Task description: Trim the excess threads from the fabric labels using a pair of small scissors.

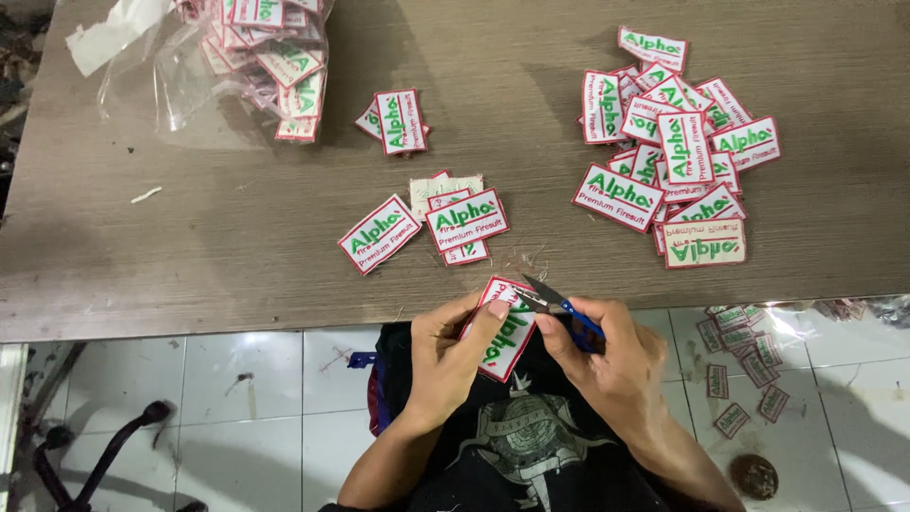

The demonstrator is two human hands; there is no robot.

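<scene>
My left hand point(445, 356) holds a white embroidered patch point(504, 334) with a red border and green lettering, just below the table's front edge. In my right hand point(611, 356) are small blue-handled thread snips point(553, 301), their open blades resting at the patch's upper edge. Both hands hover over my lap, which is covered by dark printed cloth.
On the brown wooden table point(190, 237) lie a large heap of like patches point(678, 152) at right, a few patches point(427, 223) in the middle, two more point(398, 121) further back, and a clear plastic bag of patches point(270, 57) at back left. Patches point(744, 365) lie scattered on the tiled floor at right.
</scene>
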